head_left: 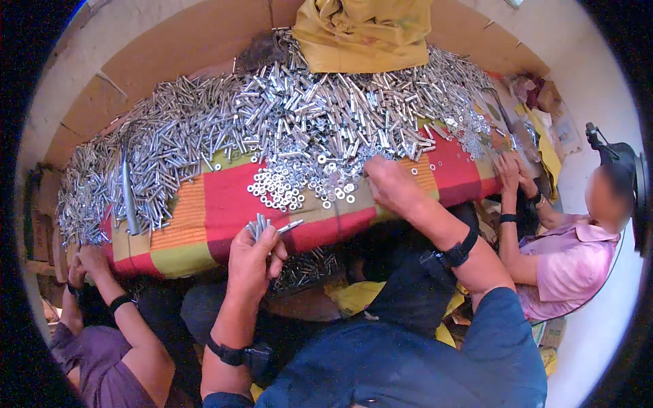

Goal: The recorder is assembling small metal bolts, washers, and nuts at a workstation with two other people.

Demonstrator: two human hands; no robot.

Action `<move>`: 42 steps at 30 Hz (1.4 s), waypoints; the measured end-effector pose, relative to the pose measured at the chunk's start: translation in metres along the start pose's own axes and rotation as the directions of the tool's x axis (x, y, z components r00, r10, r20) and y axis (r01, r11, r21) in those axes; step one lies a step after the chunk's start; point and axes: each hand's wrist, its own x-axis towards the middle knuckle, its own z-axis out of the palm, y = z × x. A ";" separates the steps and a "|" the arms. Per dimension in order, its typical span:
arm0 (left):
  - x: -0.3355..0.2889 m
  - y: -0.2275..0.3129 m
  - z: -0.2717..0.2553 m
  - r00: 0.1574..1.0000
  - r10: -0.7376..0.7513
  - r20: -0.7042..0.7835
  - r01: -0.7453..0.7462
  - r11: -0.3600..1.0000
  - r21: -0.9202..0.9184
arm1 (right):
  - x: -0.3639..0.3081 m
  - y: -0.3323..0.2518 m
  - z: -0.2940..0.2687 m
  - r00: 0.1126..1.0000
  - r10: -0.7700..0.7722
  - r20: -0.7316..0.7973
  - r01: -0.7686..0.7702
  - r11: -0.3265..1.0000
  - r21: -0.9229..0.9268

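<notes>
My left hand is closed around several short silver metal bolts, their ends sticking up past the thumb and finger. It is held just over the near edge of a checked red, green and orange cloth. Farther right, my right hand reaches over the cloth to the near side of the heap, its fingers curled together; whatever is between the fingertips is hidden. Flat ring washers lie loose on the cloth between my hands. Behind them spreads a large heap of bolts.
Co-workers sit on both sides, one's hands at the left edge and another's at the right. A yellow sack stands behind the heap. Below the cloth's edge is a container of bolts. Cardboard lines the back.
</notes>
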 end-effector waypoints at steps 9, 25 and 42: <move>-0.006 0.004 -0.003 1.000 0.000 0.014 0.000 0.999 0.051 | -0.008 -0.028 0.003 0.998 0.027 0.052 -0.042 0.947 0.319; -0.009 0.002 -0.006 1.000 -0.003 0.018 0.003 1.000 0.009 | -0.006 -0.045 0.007 0.984 -0.162 0.073 0.144 0.968 0.205; -0.009 0.001 -0.015 1.000 0.016 0.006 -0.016 0.999 -0.045 | 0.005 -0.145 -0.006 0.910 0.119 0.396 -0.402 0.026 0.915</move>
